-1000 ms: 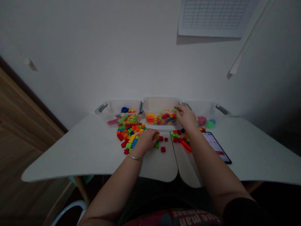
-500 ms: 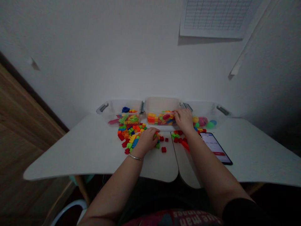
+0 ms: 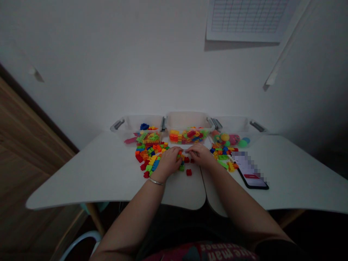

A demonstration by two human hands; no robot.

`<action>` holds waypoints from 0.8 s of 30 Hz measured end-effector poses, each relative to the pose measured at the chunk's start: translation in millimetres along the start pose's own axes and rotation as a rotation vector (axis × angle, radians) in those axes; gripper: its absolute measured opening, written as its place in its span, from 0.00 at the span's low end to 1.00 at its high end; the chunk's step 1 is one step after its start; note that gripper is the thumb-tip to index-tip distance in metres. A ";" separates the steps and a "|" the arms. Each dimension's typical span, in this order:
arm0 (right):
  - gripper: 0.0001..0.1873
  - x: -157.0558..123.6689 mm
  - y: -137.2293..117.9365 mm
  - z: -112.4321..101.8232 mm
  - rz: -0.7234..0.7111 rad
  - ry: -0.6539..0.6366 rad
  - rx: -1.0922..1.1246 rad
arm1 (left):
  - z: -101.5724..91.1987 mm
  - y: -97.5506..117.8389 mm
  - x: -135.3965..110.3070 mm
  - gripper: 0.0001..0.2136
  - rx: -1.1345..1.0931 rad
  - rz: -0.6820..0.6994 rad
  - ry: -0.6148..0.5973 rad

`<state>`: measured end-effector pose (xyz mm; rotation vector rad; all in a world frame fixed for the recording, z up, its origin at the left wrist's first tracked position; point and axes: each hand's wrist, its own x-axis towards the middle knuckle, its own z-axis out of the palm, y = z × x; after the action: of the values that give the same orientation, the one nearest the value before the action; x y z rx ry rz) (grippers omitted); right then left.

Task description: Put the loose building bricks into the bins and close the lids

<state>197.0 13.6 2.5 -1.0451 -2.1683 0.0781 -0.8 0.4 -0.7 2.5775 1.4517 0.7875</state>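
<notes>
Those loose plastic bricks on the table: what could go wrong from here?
The red brick lying apart near the seam between the two white tabletops could get nudged into the gap. The mixed bricks beside the phone might slide onto its screen. With the left hand and right hand working close together beside the brick pile, a knock could scatter bricks further.

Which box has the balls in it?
The clear plastic tub on the far right holds the balls. The left tub and middle tub hold toy bricks instead.
</notes>
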 end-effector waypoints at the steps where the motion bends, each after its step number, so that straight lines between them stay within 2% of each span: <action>1: 0.10 -1.1 0.1 0.9 0.009 -0.059 0.009 | -0.1 -0.1 0.1 0.16 0.001 -0.005 -0.007; 5: 0.10 -2.4 -0.5 0.6 0.080 -0.172 0.000 | -0.8 0.6 0.2 0.16 0.007 -0.010 -0.028; 16: 0.16 -6.9 10.7 12.5 0.137 -0.145 -0.040 | -4.8 3.8 -0.3 0.16 0.014 -0.005 -0.048; 24: 0.09 -6.0 2.7 5.6 0.224 -0.153 -0.235 | -4.9 4.6 -0.7 0.15 0.027 0.002 -0.045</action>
<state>197.8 12.5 -6.1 -1.4572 -2.2266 0.0069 0.2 -3.6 4.8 2.5992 1.4579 0.7106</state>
